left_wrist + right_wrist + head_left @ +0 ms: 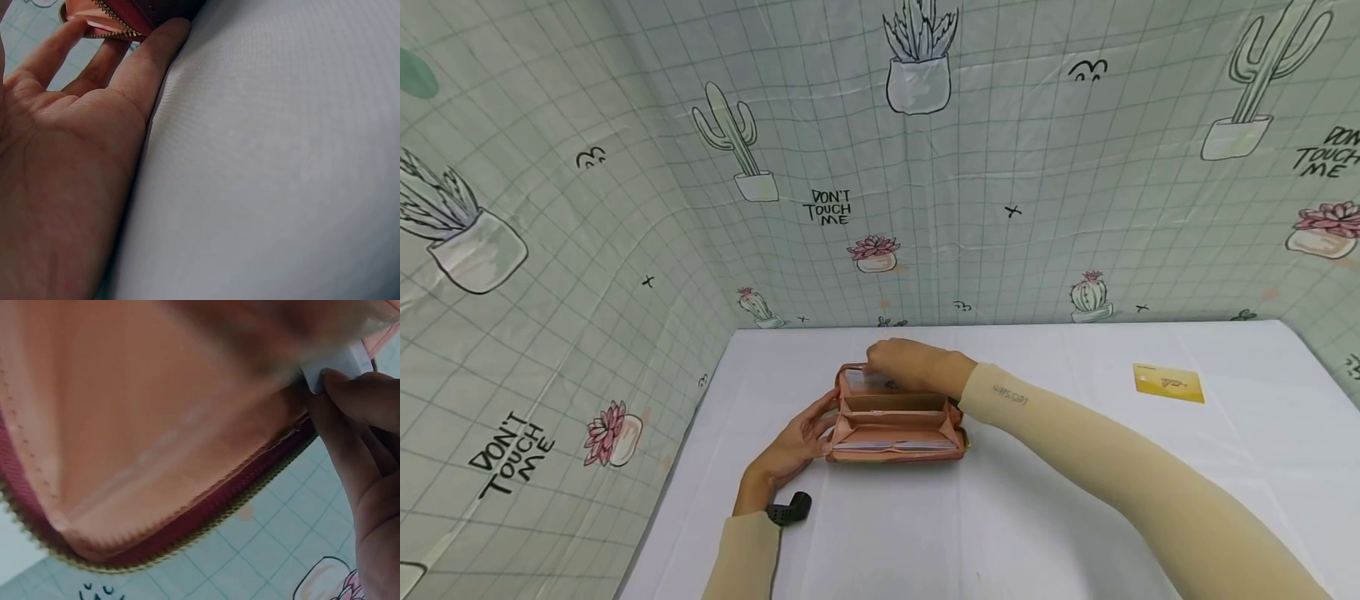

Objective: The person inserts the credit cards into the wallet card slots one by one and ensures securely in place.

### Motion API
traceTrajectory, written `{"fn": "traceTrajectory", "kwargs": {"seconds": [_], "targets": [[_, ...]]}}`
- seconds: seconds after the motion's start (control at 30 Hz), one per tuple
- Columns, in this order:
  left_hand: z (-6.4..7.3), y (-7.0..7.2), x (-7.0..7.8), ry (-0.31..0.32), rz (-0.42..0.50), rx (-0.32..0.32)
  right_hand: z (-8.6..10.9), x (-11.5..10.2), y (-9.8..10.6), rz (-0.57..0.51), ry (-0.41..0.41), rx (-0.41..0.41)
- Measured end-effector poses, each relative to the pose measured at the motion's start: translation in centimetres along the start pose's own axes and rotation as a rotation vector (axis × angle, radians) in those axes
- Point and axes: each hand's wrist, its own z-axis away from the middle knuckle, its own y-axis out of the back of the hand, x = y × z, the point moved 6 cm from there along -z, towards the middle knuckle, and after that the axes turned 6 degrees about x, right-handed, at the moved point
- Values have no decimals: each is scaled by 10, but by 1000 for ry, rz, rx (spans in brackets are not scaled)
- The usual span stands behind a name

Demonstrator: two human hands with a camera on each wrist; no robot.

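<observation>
A pink zip-around wallet (895, 432) stands spread wide on the table, its inner compartments facing up and pale cards or papers (887, 446) tucked in its near side. My left hand (792, 446) grips the wallet's left end, and the left wrist view shows its fingers (150, 65) against the zipped edge. Over the far side reaches my right hand (913, 365). Close up in the right wrist view, its thumb and finger pinch a whitish card (337, 365) at the far inner pocket; much of that card is hidden.
A yellow card (1168, 383) lies apart at the table's right. A small black device (790, 508) is strapped at the left wrist. White cloth covers the table (1000, 533), and a patterned curtain (970, 150) hangs behind and beside it.
</observation>
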Motion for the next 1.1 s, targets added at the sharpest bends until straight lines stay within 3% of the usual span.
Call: {"fn": "traceTrajectory", "kwargs": {"seconds": [0.3, 0.5, 0.73, 1.1], "targets": [[-2, -3, 3, -6, -4, -1, 11, 7, 1, -334, -84, 92], [-1, -4, 4, 3, 2, 1, 15, 6, -3, -372, -119, 78], [-1, -6, 2, 10, -9, 7, 19, 3, -7, -284, -101, 51], [0, -4, -1, 11, -10, 10, 32, 2, -6, -377, -80, 15]]}}
